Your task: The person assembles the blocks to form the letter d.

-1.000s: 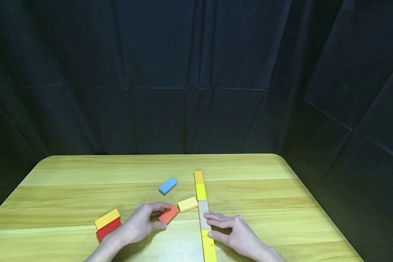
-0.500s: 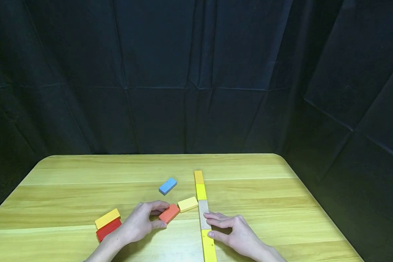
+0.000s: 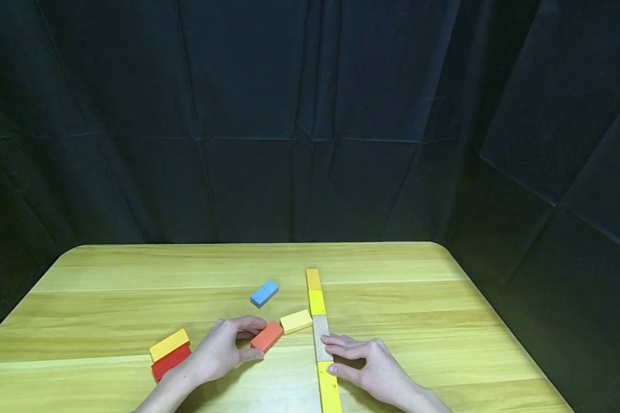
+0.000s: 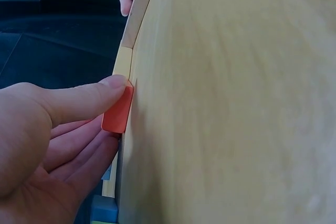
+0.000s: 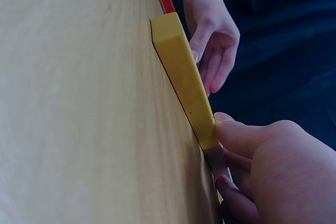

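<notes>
On the left, my left hand [image 3: 222,351] pinches an orange-red block [image 3: 267,336], thumb at its near end and fingers at its far end; the left wrist view shows the thumb pressed on this block [image 4: 118,111]. Just beyond that block lies a pale yellow block [image 3: 296,322], one end close to a straight row. My right hand [image 3: 367,367] rests its fingertips along the row's right side. Its fingers touch a grey block [image 3: 321,338], and its thumb touches a bright yellow block [image 3: 329,390], also large in the right wrist view.
At the row's far end come another yellow block [image 3: 317,302] and an orange-yellow one [image 3: 313,279]. Behind the left hand lies a blue block [image 3: 264,293]. A yellow-orange block [image 3: 169,345] and a red block [image 3: 171,362] sit beside the left forearm. Dark cloth [image 3: 310,189] hangs behind the wooden table [image 3: 418,304].
</notes>
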A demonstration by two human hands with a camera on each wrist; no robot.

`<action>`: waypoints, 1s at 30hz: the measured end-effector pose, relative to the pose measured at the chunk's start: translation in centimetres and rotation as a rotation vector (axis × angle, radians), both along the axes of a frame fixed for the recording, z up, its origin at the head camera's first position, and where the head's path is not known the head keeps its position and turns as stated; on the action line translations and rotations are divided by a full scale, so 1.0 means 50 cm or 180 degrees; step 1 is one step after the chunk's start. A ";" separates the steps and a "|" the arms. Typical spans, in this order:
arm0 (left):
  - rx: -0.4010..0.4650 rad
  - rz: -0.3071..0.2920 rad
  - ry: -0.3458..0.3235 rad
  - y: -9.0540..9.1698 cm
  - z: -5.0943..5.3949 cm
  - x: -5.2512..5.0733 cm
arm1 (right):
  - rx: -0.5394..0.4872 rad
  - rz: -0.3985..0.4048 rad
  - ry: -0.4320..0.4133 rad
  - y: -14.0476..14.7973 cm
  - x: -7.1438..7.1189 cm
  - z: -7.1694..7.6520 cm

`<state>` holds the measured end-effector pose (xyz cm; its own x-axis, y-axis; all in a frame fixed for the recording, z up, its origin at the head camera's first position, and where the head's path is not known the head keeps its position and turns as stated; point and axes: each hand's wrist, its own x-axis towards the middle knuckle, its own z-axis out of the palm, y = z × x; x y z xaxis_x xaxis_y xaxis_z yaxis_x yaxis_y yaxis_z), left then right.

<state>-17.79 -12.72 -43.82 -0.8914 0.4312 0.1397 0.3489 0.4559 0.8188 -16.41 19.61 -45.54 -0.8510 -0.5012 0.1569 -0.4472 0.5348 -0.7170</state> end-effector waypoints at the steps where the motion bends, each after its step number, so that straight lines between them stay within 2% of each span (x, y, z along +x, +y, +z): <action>1: -0.0005 -0.0005 0.0015 0.000 0.000 0.000 | -0.0001 0.0003 0.0013 0.000 0.000 -0.001; 6: -0.0009 -0.0016 0.0044 -0.001 0.000 0.000 | -0.0026 0.0015 0.0057 0.000 -0.002 -0.002; 14: -0.0066 -0.0011 -0.0060 -0.004 -0.001 -0.001 | -0.0033 0.0026 0.0035 0.000 -0.001 -0.002; 19: -0.0050 -0.0028 -0.0055 -0.007 -0.001 -0.001 | -0.0046 0.0041 0.0002 0.001 -0.001 -0.001; 30: -0.0130 0.0077 -0.0014 -0.009 0.003 -0.002 | -0.0068 0.0042 -0.0021 -0.001 0.000 0.004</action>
<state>-17.88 -13.19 -43.68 -0.9021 0.4148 0.1185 0.3338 0.4971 0.8009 -16.39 19.55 -45.33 -0.8453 -0.5090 0.1622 -0.4493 0.5133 -0.7312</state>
